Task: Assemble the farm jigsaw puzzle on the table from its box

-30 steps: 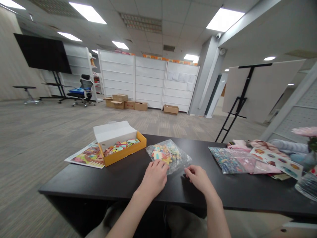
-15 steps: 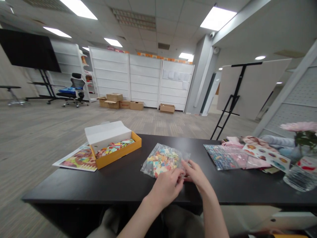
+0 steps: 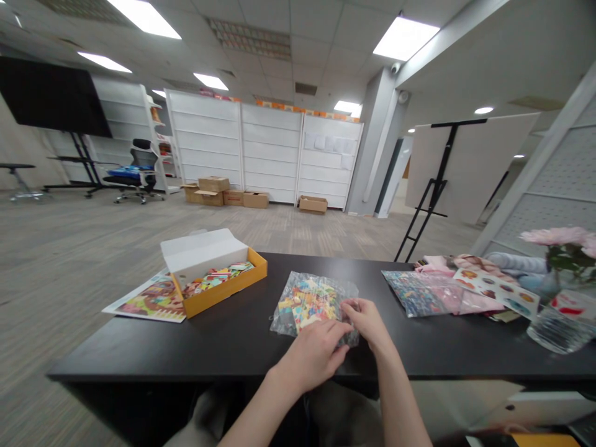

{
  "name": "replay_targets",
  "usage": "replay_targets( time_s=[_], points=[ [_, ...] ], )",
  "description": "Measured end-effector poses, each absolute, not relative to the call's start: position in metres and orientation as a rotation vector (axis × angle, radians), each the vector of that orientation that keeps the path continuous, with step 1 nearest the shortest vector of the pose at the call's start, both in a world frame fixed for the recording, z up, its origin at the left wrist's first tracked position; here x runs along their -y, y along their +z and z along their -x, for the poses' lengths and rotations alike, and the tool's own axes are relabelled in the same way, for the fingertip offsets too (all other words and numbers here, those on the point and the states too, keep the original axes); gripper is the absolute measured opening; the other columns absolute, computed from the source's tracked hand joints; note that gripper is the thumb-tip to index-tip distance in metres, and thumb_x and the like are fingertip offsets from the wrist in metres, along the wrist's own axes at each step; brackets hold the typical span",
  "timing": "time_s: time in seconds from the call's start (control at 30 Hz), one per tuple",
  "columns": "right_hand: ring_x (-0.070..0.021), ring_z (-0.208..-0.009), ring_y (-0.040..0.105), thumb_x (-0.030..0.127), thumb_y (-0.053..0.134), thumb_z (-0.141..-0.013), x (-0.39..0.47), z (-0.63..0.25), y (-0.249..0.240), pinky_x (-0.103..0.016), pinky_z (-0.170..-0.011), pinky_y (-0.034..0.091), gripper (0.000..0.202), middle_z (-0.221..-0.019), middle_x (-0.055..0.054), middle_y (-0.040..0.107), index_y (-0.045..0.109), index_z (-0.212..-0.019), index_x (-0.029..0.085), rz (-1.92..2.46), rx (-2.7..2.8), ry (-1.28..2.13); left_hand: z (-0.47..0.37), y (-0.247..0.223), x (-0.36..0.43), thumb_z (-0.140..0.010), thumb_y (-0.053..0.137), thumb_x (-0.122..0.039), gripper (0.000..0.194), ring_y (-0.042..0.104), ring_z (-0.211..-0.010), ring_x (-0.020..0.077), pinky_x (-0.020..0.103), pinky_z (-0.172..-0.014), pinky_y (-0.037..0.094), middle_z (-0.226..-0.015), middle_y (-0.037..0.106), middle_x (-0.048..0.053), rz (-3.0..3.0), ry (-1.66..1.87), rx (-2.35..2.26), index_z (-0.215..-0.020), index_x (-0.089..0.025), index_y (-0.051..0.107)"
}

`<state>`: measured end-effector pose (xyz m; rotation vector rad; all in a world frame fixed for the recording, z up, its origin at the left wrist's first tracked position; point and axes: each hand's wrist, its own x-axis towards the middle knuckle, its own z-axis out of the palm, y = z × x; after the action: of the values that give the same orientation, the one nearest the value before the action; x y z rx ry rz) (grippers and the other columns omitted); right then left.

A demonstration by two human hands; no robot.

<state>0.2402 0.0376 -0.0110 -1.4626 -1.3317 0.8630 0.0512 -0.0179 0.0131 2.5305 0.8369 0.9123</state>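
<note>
A clear plastic bag of colourful puzzle pieces [image 3: 310, 301] lies flat on the black table [image 3: 209, 354], in front of me. My left hand [image 3: 319, 351] rests at the bag's near right edge, its fingers bent and closed on the plastic. At the bag's right end my right hand [image 3: 367, 323] pinches the edge between thumb and fingers. The two hands are close together. Left of the bag stands an open yellow box [image 3: 226, 292] with a white lid, holding many loose pieces.
A printed picture sheet [image 3: 149, 301] lies under the box's left side. To the right are a bag of blue pieces [image 3: 414, 295], a sticker sheet [image 3: 496, 290], folded pink cloths [image 3: 440, 266] and a glass vase [image 3: 559, 326] with pink flowers.
My left hand has shifted slightly right and its fingers reach further over the bag's edge. The bag's right side lies more spread out between the hands.
</note>
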Motion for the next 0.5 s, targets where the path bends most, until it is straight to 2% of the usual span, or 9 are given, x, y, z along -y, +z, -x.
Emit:
replay_targets(
  time_s=[0.1,0.2,0.33,0.43,0.5],
  points=[
    [-0.0166,-0.052,0.06,0.046,0.07,-0.069,-0.054,-0.254,0.0,-0.028,-0.052,0.05,0.029,-0.057,-0.002,0.063,0.068,-0.073,0.017,1.488,1.302,0.796,-0.037,0.017,0.013,-0.094,0.056,-0.016,0.027,0.066,-0.11,0.0227,0.038,-0.098,0.053,-0.118,0.071,0.006,-2.536,0.99,-0.909,-0.12,-0.022,0.06],
    [-0.015,-0.051,0.06,0.032,0.074,-0.068,-0.077,-0.28,0.026,-0.026,-0.052,0.05,0.02,-0.06,-0.001,0.066,0.068,-0.08,0.016,1.608,1.368,0.622,-0.021,0.02,0.008,-0.096,0.053,-0.018,0.024,0.067,-0.106,0.0227,0.038,-0.094,0.054,-0.114,0.071,0.006,-2.572,1.019,-0.995,-0.119,-0.022,0.06],
    [-0.0142,-0.05,0.059,0.016,0.077,-0.063,-0.104,-0.333,0.073,-0.024,-0.049,0.047,0.035,-0.064,-0.004,0.071,0.068,-0.097,0.013,1.73,1.34,0.521,-0.004,0.021,0.006,-0.096,0.054,-0.017,0.026,0.067,-0.1,0.0227,0.038,-0.088,0.055,-0.113,0.071,0.006,-2.632,1.009,-1.085,-0.121,-0.022,0.059],
    [-0.0144,-0.05,0.06,0.013,0.079,-0.062,-0.113,-0.382,0.103,-0.024,-0.05,0.046,0.05,-0.068,-0.008,0.073,0.067,-0.11,0.007,1.859,1.304,0.404,0.006,0.021,0.006,-0.096,0.053,-0.016,0.027,0.067,-0.099,0.0225,0.038,-0.088,0.055,-0.113,0.071,0.006,-2.663,1.017,-1.105,-0.122,-0.022,0.058],
    [-0.0156,-0.052,0.061,0.011,0.079,-0.063,-0.113,-0.414,0.118,-0.026,-0.053,0.046,0.047,-0.068,-0.01,0.073,0.069,-0.108,0.002,1.949,1.278,0.295,0.01,0.021,0.007,-0.097,0.052,-0.016,0.026,0.067,-0.099,0.0223,0.038,-0.089,0.055,-0.113,0.071,0.006,-2.676,1.024,-1.107,-0.122,-0.022,0.058]
  ],
)
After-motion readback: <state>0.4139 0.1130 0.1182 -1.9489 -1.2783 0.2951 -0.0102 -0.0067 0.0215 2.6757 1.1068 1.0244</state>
